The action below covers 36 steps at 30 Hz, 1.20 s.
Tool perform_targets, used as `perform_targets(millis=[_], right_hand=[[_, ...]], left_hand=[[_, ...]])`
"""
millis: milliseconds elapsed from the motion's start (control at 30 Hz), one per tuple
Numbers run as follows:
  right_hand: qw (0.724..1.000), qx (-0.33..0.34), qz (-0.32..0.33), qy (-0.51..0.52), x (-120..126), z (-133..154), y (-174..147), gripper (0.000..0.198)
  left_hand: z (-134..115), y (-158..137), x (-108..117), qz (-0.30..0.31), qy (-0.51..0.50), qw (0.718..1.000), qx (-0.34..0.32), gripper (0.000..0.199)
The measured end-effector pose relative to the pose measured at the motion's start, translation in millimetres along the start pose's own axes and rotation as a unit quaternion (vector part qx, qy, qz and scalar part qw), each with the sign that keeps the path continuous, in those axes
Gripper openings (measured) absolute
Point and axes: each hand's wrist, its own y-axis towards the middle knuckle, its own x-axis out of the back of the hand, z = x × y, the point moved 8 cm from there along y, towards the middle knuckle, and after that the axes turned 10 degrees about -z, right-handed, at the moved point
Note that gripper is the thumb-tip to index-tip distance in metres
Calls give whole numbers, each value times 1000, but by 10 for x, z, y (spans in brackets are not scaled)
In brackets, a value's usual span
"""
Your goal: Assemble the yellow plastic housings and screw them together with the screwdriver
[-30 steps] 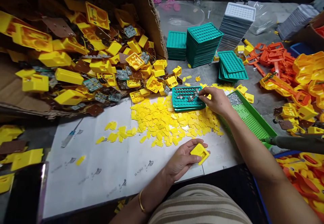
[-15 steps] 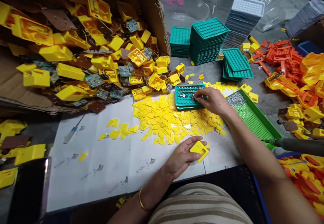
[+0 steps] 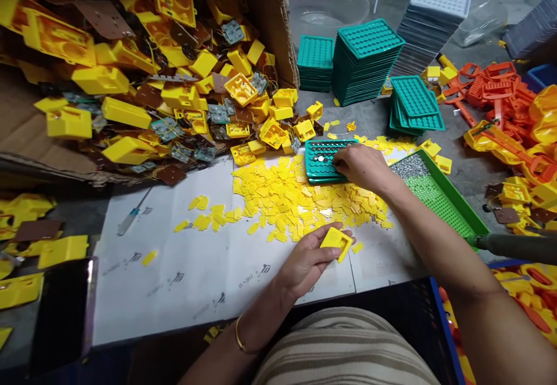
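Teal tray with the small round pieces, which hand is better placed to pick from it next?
Probably the right: the right hand is at the teal tray, while the left hand is farther off and holds a yellow case.

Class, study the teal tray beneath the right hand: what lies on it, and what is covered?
Small round pieces sit in rows toward the far side of the teal tray. The right hand hides part of its right side, so anything there cannot be seen.

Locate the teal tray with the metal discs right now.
The teal tray is just right of centre in the head view, at the far edge of the flat yellow pieces, its right side partly covered by the right hand.
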Motion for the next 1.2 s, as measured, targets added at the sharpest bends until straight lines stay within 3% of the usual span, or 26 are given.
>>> perform_targets(millis=[100, 167, 267, 333, 400, 567, 833, 1033, 1200], right_hand=[[999, -19, -21, 35, 71, -55, -9, 14], [989, -43, -45, 134, 144, -83, -102, 11], [931, -54, -54, 356, 180, -5, -399, 10], [898, -61, -50, 433, 141, 82, -643, 10], [895, -64, -65, 437, 96, 159, -851, 9], [930, -19, -121, 346, 49, 324, -1069, 5], [973, -16, -98, 210, 32, 390, -1138, 16], [947, -29, -74, 313, 8, 319, -1130, 11], [897, -104, -76, 423, -115, 265, -1142, 3]], left_hand=[[-98, -42, -18, -21, -15, 999, -18, 40], [-167, -43, 2, -54, -15, 998, -42, 39], [-258, -8, 31, -94, -31, 992, -83, 32], [-284, 28, 31, -104, -56, 988, -97, 26], [-293, 59, 14, -105, -76, 986, -109, 23], [-306, 64, -62, -95, -69, 979, -165, 22], [-261, 23, -66, -139, 14, 965, -223, 26], [-236, 49, -76, -107, 30, 970, -214, 27], [-219, 53, -85, -82, 17, 977, -194, 27]])
